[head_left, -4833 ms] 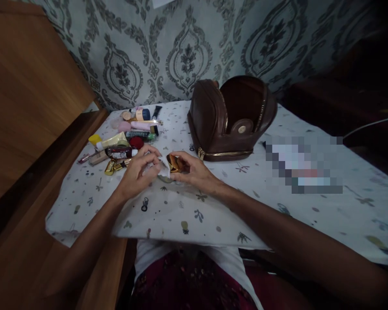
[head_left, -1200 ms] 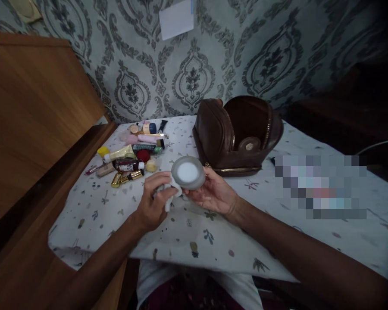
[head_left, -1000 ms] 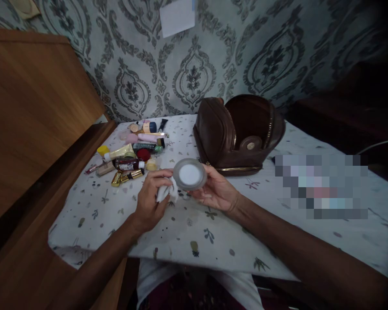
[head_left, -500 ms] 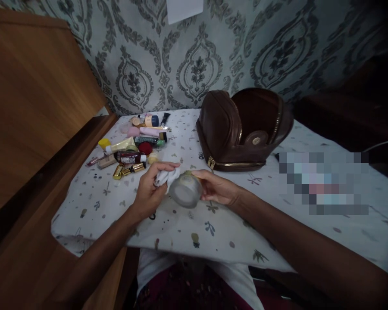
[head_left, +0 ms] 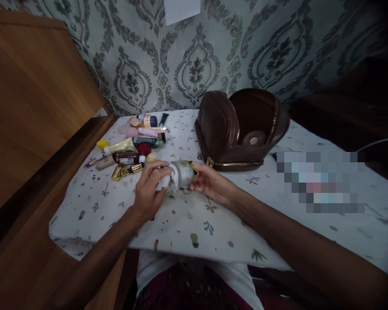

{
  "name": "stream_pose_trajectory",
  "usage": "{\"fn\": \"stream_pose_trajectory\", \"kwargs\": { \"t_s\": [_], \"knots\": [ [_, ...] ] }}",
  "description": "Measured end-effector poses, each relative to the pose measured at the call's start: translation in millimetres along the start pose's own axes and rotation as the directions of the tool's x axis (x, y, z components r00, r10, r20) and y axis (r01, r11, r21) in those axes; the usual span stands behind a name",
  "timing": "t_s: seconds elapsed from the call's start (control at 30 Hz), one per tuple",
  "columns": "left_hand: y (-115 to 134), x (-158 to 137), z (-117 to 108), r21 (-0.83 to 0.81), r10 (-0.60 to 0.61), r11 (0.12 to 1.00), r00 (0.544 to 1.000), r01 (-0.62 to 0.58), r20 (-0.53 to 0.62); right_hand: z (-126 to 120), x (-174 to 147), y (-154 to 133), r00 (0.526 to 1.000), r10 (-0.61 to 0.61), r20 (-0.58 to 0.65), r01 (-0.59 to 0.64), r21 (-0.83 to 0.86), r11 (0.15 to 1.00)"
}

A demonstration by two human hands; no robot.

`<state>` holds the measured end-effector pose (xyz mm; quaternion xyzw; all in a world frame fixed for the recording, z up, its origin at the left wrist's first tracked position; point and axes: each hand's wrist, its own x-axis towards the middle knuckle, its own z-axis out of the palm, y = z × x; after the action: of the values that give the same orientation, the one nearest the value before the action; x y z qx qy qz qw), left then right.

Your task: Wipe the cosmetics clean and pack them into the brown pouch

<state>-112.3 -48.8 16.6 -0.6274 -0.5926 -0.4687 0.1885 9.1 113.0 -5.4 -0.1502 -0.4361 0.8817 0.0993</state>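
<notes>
My right hand (head_left: 210, 183) grips a frosted, greyish jar (head_left: 183, 173) by its yellow-edged end, the jar lying on its side in the air above the cloth. My left hand (head_left: 151, 185) is closed on a crumpled white wipe (head_left: 166, 177), which presses against the other end of the jar. That end is hidden by the wipe and fingers. Just beyond my left hand lie a gold tube (head_left: 132, 169), a dark red bottle with a white cap (head_left: 127, 157) and a round red container (head_left: 144, 149).
A brown leather bag (head_left: 218, 125) stands unzipped at the back. Several more cosmetics, including a pale yellow tube (head_left: 119, 147) and a pink tube (head_left: 150, 132), lie at the back left. A blurred-out patch (head_left: 320, 181) covers something at the right. A wooden panel (head_left: 35, 77) rises on the left.
The jar has turned from showing its round base to lying sideways, and has risen slightly. My left hand has brought the white wipe over onto its end.
</notes>
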Motion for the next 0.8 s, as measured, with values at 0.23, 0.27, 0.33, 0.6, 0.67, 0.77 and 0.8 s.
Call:
{"fn": "stream_pose_trajectory", "kwargs": {
  "t_s": [0.23,0.27,0.33,0.6,0.67,0.77,0.8],
  "knots": [
    [-1,-1,-1,-0.192,-0.268,0.941,0.960,0.279,0.083,-3,0,-4,0.975,-0.223,0.010,0.222,-0.093,0.970],
    [-3,-2,-1,-0.288,-0.380,0.873,0.919,0.394,0.106,-3,-1,-4,0.967,-0.256,0.008,0.254,-0.141,0.957],
    [-11,-4,0,-0.487,-0.581,0.663,0.801,0.568,0.144,-1,-3,-4,0.952,-0.305,0.024,0.302,-0.230,0.925],
    [-27,1,5,-0.675,-0.872,0.304,0.482,0.672,0.087,14,-42,-54,0.898,-0.403,0.178,0.438,-0.454,0.776],
    [-23,3,6,-0.652,-0.899,0.264,0.426,0.711,0.100,11,-53,-85,0.846,-0.513,0.146,0.518,-0.457,0.723],
    [-17,4,8,-0.637,-0.921,0.165,0.349,0.753,0.173,-3,-62,-138,0.702,-0.712,0.023,0.574,-0.611,0.546],
    [-17,4,9,-0.631,-0.920,0.151,0.342,0.761,0.192,-8,-63,-155,0.649,-0.761,0.002,0.554,-0.686,0.471]
  ]
}}
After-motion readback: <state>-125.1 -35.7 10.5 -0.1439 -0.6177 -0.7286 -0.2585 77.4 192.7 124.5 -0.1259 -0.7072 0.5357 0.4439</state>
